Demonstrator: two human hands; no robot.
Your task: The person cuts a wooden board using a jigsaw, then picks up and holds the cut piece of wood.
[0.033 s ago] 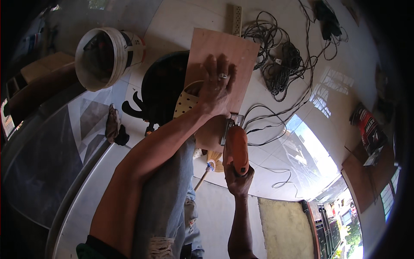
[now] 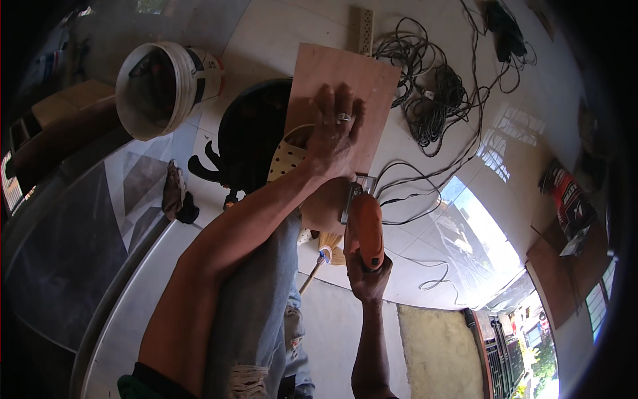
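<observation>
Matches the earlier frame almost exactly, with hardly any shift to be found. Presses on a plywood board (image 2: pixel 374 100) with the left hand (image 2: pixel 332 136), laid flat over its middle just as before, with fingers a little apart and grasping nothing; wears a ring on one of them. Grips an orange power tool (image 2: pixel 367 226) in the right hand (image 2: pixel 367 279), with fingers wrapped around the handle, unchanged since the earlier frame. Rests the metal base (image 2: pixel 348 199) of that tool against the near right edge of the board, at the very same spot; cannot make out any blade from this angle. Keeps the board itself at the same slant.

Shows no change around the board either. Includes a black round object (image 2: pixel 249 133) at the left side of the board, partly covered by it, and a cream dotted item (image 2: pixel 287 156) at its left edge. Includes a white bucket (image 2: pixel 187 80) well apart to the left of the board, a power strip (image 2: pixel 365 30) just past its far edge, and dark coiled cables (image 2: pixel 435 110) to its right, lying in the same loops. Also includes a straw broom (image 2: pixel 327 243) just beyond the near edge of the board.
</observation>
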